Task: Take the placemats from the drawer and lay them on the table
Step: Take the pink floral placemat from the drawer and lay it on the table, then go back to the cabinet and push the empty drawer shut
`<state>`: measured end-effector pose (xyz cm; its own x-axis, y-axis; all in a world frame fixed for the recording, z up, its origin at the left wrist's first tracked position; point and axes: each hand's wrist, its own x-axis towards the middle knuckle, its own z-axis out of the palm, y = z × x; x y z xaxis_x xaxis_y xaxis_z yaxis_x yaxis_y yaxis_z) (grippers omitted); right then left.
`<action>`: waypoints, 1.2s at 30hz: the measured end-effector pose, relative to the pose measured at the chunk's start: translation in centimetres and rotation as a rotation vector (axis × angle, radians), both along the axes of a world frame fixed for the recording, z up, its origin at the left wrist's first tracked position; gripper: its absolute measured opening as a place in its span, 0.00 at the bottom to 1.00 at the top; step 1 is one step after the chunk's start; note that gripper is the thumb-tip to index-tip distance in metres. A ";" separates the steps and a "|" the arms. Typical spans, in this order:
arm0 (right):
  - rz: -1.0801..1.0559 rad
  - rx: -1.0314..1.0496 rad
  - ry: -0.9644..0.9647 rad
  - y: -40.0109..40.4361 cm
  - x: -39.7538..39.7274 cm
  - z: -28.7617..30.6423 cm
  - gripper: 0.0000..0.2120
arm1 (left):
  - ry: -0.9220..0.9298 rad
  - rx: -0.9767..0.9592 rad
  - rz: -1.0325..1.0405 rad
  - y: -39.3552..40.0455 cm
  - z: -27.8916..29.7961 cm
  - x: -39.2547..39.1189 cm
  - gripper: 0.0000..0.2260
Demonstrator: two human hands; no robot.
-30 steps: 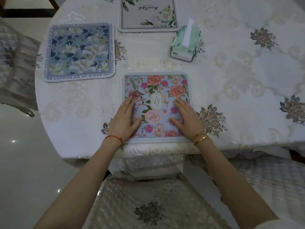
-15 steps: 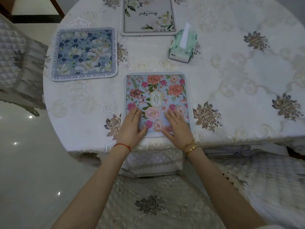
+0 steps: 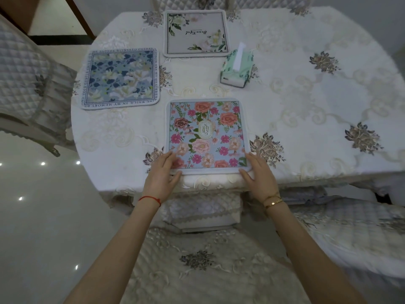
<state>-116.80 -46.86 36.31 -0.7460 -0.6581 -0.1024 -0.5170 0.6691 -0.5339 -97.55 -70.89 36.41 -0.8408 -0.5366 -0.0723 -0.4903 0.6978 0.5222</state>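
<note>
The rose-patterned placemat (image 3: 207, 134) lies flat at the centre of the frame, its near edge along the rim of the desk (image 3: 306, 119), with the left hand (image 3: 162, 175) and right hand (image 3: 258, 174) at its two lower corners, fingers loose and pinching nothing that I can make out. It looks thin, light and floppy, likely to slide on the embroidered cloth, so those near corners seem the place to take it. The blue floral placemat (image 3: 120, 79) sits upper left and the white lettered placemat (image 3: 196, 32) top centre.
</note>
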 end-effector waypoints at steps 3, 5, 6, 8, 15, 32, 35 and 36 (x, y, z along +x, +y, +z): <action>0.015 -0.074 0.027 0.9 1.4 2.0 0.22 | 0.099 -0.044 -0.035 1.0 2.5 1.1 0.20; 0.039 -0.093 0.061 1.6 2.7 3.4 0.21 | 0.160 -0.082 -0.054 1.8 4.4 1.9 0.16; 0.050 -0.095 0.087 2.0 3.3 4.0 0.21 | 0.177 -0.096 -0.058 2.2 5.2 2.4 0.16; 0.065 -0.096 0.130 3.0 4.5 5.0 0.20 | 0.191 -0.105 -0.054 3.3 6.7 3.6 0.16; 0.080 -0.139 0.186 7.4 9.0 7.4 0.18 | 0.168 -0.107 -0.015 7.3 9.2 8.6 0.16; -0.056 -0.168 0.175 16.8 14.7 9.7 0.18 | 0.204 -0.076 -0.004 14.8 10.8 13.9 0.13; -0.123 -0.160 0.165 18.5 16.1 10.0 0.17 | 0.202 -0.065 -0.058 15.1 10.7 14.1 0.13; -0.148 -0.168 0.173 19.0 16.6 10.2 0.16 | 0.203 -0.071 -0.080 15.2 10.7 14.0 0.13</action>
